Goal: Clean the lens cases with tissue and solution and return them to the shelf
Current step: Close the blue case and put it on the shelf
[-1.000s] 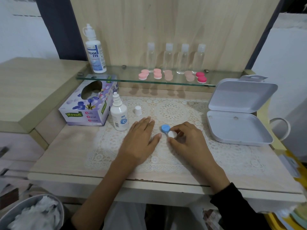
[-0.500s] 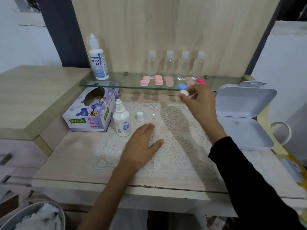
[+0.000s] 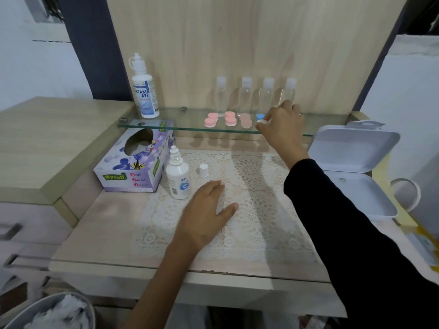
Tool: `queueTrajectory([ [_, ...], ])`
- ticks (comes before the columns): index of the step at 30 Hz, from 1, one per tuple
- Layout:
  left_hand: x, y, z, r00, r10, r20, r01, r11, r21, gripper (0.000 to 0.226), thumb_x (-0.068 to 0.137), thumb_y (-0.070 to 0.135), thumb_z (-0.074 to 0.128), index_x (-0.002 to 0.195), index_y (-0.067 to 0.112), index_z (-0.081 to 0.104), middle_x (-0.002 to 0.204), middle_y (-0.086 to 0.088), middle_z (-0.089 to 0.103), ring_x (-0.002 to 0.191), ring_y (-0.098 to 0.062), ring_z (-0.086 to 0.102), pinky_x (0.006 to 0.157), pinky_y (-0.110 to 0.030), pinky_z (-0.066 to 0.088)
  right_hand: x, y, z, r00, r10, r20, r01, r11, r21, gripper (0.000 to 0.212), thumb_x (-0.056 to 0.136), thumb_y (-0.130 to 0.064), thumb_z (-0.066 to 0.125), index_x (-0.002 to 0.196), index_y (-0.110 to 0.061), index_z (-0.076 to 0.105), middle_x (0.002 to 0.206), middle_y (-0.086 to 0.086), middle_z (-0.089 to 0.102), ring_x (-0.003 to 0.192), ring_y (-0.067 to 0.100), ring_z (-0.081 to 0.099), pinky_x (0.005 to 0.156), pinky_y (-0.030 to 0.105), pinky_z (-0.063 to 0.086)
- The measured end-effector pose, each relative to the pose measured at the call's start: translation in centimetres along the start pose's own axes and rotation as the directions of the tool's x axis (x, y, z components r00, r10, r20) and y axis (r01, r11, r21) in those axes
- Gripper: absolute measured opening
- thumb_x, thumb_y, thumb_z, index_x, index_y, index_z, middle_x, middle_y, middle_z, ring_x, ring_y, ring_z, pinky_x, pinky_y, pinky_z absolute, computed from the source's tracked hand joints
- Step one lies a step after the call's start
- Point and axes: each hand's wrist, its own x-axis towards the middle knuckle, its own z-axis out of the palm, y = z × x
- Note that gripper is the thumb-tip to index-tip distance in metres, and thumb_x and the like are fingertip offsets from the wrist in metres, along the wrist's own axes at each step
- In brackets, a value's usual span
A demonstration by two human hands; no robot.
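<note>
My right hand (image 3: 281,129) reaches over the glass shelf (image 3: 185,119) and pinches a blue-and-white lens case (image 3: 260,119) at the shelf's surface, right of three pink lens cases (image 3: 211,119) (image 3: 230,118) (image 3: 245,119). The shelf part behind my hand is hidden. My left hand (image 3: 206,212) lies flat, fingers straight, on the lace mat (image 3: 256,198). An uncapped solution bottle (image 3: 178,178) stands left of that hand, its white cap (image 3: 203,170) beside it. A tissue box (image 3: 135,162) sits at the left under the shelf.
A tall solution bottle (image 3: 143,91) stands at the shelf's left end, with several small clear bottles (image 3: 244,96) along the back. An open white box (image 3: 356,167) lies at the right. A grey bin with used tissue (image 3: 52,312) is at the lower left.
My right hand lifted the blue-and-white case off the mat and carried it up onto the shelf. The left hand stayed flat on the mat.
</note>
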Motion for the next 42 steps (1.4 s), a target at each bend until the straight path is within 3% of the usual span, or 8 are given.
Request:
queueTrajectory([
  [6,-0.1,0.1,0.0,1.0,0.007,0.016,-0.007,1.0,0.022,0.063,0.093,0.049,0.048,0.145,0.015,0.036,0.154,0.005,0.029,0.142,-0.006,0.018,0.115,-0.02,0.013,-0.3,0.7,-0.8,0.998,-0.044,-0.038,0.042,0.998,-0.049,0.033,0.089,-0.033,0.056,0.103,-0.005,0.067,0.11,0.014,0.057,0.108,0.032,0.043,0.086,0.038,0.03],
  [12,0.0,0.1,0.0,1.0,0.012,0.02,-0.013,0.999,0.038,0.063,0.094,0.049,0.046,0.145,0.015,0.035,0.154,0.004,0.027,0.142,-0.007,0.016,0.115,-0.02,0.01,-1.2,0.9,-1.9,0.994,-0.106,-0.028,0.097,0.97,-0.222,0.018,0.08,-0.011,0.049,0.086,-0.002,0.063,0.081,0.011,0.049,0.086,0.025,0.032,0.077,0.037,0.02],
  [16,-0.1,0.1,0.0,1.0,0.009,0.025,-0.01,0.999,0.035,0.062,0.094,0.049,0.046,0.145,0.015,0.035,0.154,0.004,0.027,0.143,-0.008,0.016,0.115,-0.02,0.009,-1.0,1.3,-1.7,0.992,-0.123,-0.014,0.116,0.965,-0.234,0.019,0.086,-0.01,0.052,0.099,-0.005,0.065,0.09,0.014,0.064,0.098,0.03,0.046,0.08,0.038,0.025],
  [19,-0.1,0.1,0.0,1.0,0.009,0.024,-0.01,0.999,0.042,0.062,0.094,0.049,0.046,0.145,0.016,0.036,0.154,0.004,0.027,0.143,-0.007,0.016,0.115,-0.021,0.01,-0.9,1.6,-1.5,0.99,-0.135,-0.041,0.122,0.968,-0.219,0.02,0.086,-0.005,0.051,0.099,-0.004,0.065,0.09,0.015,0.065,0.097,0.031,0.047,0.074,0.035,0.02],
  [26,-0.1,0.1,0.0,1.0,0.008,0.029,-0.01,0.999,0.043,0.062,0.094,0.05,0.045,0.145,0.017,0.035,0.154,0.006,0.027,0.143,-0.006,0.015,0.114,-0.019,0.009,-2.0,1.5,-2.8,0.972,-0.163,-0.171,0.164,0.986,-0.007,0.022,0.086,-0.004,0.046,0.096,0.003,0.065,0.087,0.019,0.061,0.085,0.026,0.036,0.075,0.037,0.034],
  [30,-0.1,0.1,0.0,1.0,0.009,0.03,-0.01,0.999,0.042,0.062,0.094,0.05,0.045,0.146,0.017,0.034,0.155,0.006,0.026,0.143,-0.005,0.014,0.113,-0.018,0.008,-4.9,1.3,-4.5,0.967,-0.131,-0.217,0.184,0.952,0.244,0.025,0.088,-0.01,0.053,0.108,-0.004,0.068,0.093,0.01,0.065,0.097,0.028,0.048,0.075,0.028,0.034],
  [36,-0.1,0.0,0.0,0.999,0.009,0.037,-0.011,0.999,0.045,0.062,0.095,0.049,0.044,0.147,0.017,0.032,0.155,0.006,0.025,0.143,-0.006,0.013,0.113,-0.018,0.005,-11.2,1.8,-4.0,0.999,-0.053,-0.007,0.049,0.852,0.521,0.024,0.088,-0.009,0.066,0.11,-0.017,0.069,0.099,-0.012,0.061,0.091,0.012,0.052,0.072,0.001,0.032],
  [42,-0.2,0.0,0.0,0.999,0.013,0.049,-0.014,0.999,0.036,0.061,0.095,0.047,0.044,0.146,0.016,0.033,0.155,0.005,0.025,0.143,-0.006,0.013,0.114,-0.018,0.005,-15.4,2.9,-1.7,0.983,-0.052,0.176,-0.064,0.803,0.593,0.024,0.087,-0.011,0.068,0.104,-0.028,0.07,0.094,-0.023,0.059,0.09,0.0,0.05,0.073,0.017,0.036],
])
